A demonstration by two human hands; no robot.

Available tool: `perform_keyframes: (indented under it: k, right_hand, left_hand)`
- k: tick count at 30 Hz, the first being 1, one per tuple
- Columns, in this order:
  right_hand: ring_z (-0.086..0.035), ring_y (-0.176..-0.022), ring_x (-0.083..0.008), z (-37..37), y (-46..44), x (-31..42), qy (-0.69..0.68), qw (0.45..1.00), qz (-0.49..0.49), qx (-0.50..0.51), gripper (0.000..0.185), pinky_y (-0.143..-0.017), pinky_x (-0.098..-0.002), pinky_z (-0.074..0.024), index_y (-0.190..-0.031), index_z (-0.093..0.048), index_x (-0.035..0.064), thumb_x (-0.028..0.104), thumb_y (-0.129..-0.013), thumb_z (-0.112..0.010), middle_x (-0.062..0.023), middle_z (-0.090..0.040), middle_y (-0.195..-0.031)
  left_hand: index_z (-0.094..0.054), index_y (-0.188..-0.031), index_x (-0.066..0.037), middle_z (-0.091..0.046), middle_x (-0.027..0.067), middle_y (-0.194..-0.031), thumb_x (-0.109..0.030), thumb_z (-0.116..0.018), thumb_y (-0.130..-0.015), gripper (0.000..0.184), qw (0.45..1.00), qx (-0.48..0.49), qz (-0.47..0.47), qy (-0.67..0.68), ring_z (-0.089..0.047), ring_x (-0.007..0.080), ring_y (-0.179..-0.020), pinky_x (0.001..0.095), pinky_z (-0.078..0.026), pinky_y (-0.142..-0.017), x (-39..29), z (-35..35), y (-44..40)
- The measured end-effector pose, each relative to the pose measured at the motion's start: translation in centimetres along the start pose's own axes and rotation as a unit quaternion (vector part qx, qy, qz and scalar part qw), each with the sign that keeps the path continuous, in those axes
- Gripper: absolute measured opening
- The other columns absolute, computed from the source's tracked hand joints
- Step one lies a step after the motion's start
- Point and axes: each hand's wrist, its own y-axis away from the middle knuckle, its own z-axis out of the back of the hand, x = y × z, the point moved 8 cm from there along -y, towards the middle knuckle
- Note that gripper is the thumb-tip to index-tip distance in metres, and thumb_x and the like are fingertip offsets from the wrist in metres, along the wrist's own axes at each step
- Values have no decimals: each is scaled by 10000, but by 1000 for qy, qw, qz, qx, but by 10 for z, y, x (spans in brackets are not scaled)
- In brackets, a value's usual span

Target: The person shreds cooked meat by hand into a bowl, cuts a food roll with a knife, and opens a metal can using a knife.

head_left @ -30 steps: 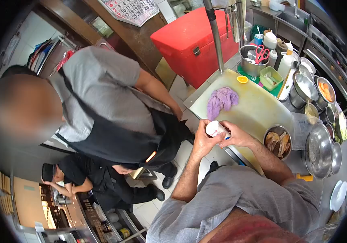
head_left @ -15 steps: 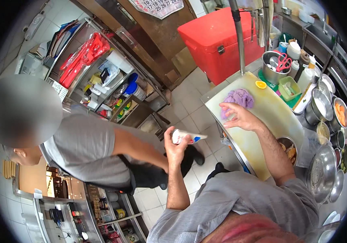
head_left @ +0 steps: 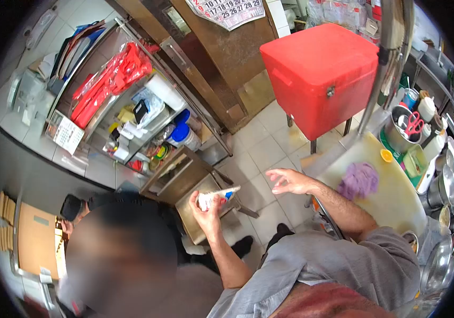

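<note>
My left hand (head_left: 206, 216) is closed around a small white package with blue and red print (head_left: 217, 197). Its rounded end lies in my fingers and a flatter end points right; its exact kind cannot be told. My right hand (head_left: 290, 183) is held in the air above the floor, left of the work table, fingers spread and nothing in them. A purple cloth (head_left: 358, 180) lies crumpled on the pale cutting board (head_left: 391, 193) beyond my right wrist. Near the board's far edge rests a cut orange piece (head_left: 386, 155).
A red cool box (head_left: 320, 74) stands on legs ahead. A metal chair (head_left: 195, 196) is beyond my left hand, before a loaded shelf rack (head_left: 131, 127). Another person (head_left: 126, 249) is close at lower left. Metal bowls (head_left: 442, 265) and red-handled scissors (head_left: 413, 123) are at right.
My view has turned, so the table sits farther right and the whole chair shows. My right hand has moved off the board's area. The other person has come nearer at lower left.
</note>
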Motion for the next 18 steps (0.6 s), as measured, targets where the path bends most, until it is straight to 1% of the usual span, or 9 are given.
perform_keyframes:
  k: [1, 3, 5, 7, 8, 9, 10, 14, 18]
  right_hand:
    - [-548, -949, -193, 7, -14, -2, -1, 1000, 0, -8, 662, -789, -318, -473, -1314, -400, 66, 282, -771, -710, -129, -506, -1157]
    - [-551, -921, -174, 33, -38, -20, -115, 989, -70, -59, 639, -742, -295, -473, -1307, -408, 70, 247, -771, -707, -110, -512, -1136]
    - [-557, -890, -161, 61, -59, -32, -159, 980, -75, -92, 609, -708, -288, -468, -1297, -413, 65, 204, -775, -696, -88, -514, -1098]
    - [-561, -872, -164, 104, -72, -42, -242, 944, -99, -201, 554, -698, -305, -469, -1275, -416, 41, 171, -797, -663, -83, -514, -1062]
    - [-561, -872, -164, 120, -83, -43, -242, 942, -100, -211, 554, -698, -305, -469, -1275, -416, 41, 171, -797, -663, -83, -514, -1062]
    - [-569, -855, -168, 144, -88, -48, -285, 912, -105, -278, 512, -693, -315, -470, -1250, -428, 40, 155, -803, -649, -77, -521, -1043]
    - [-577, -839, -172, 166, -93, -56, -326, 874, -106, -344, 470, -688, -325, -470, -1225, -439, 39, 140, -809, -635, -72, -527, -1023]
    - [-593, -762, -176, 241, -134, -82, -393, 812, -56, -429, 366, -649, -324, -462, -1143, -469, 71, 124, -813, -620, -41, -559, -942]
    - [-593, -776, -189, 293, -200, -126, -450, 780, -42, -433, 409, -620, -343, -462, -1166, -445, 72, 116, -799, -618, -42, -558, -943]
  left_hand:
    - [-408, -1186, -20, -536, 56, -827, -29, -694, -764, 510, 1000, -4, -2, -27, -508, 93, -588, 210, -420, -501, 2, 4, -20]
    - [-404, -1189, -17, -531, 54, -828, -33, -697, -762, 518, 1000, 4, -17, -25, -512, 96, -595, 214, -426, -503, 3, 5, -59]
    - [-404, -1188, -16, -535, 60, -841, -36, -696, -763, 516, 1000, 8, -7, -23, -514, 98, -604, 214, -432, -510, 7, 3, -94]
    - [-404, -1189, -13, -539, 66, -851, -36, -692, -767, 511, 1000, -4, 0, -25, -530, 102, -624, 213, -430, -512, 15, -2, -127]
    - [-399, -1189, -7, -546, 75, -863, -31, -686, -772, 507, 1000, 7, 2, -29, -546, 108, -626, 215, -425, -513, 28, -4, -143]
    - [-389, -1194, 0, -546, 75, -861, -26, -680, -776, 510, 1000, 17, -3, -15, -560, 117, -613, 217, -420, -512, 35, -11, -157]
    - [-394, -1194, -18, -516, 64, -903, -23, -692, -768, 520, 999, 31, 19, -1, -539, 117, -670, 222, -451, -540, 46, -20, -171]
    - [-400, -1183, -23, -489, 62, -975, -20, -712, -749, 535, 993, 94, 59, -29, -535, 139, -787, 254, -500, -600, 89, -62, -235]
    - [-394, -1191, -14, -504, 75, -990, -46, -730, -736, 566, 990, 113, 78, -35, -545, 138, -795, 254, -499, -607, 118, -111, -309]
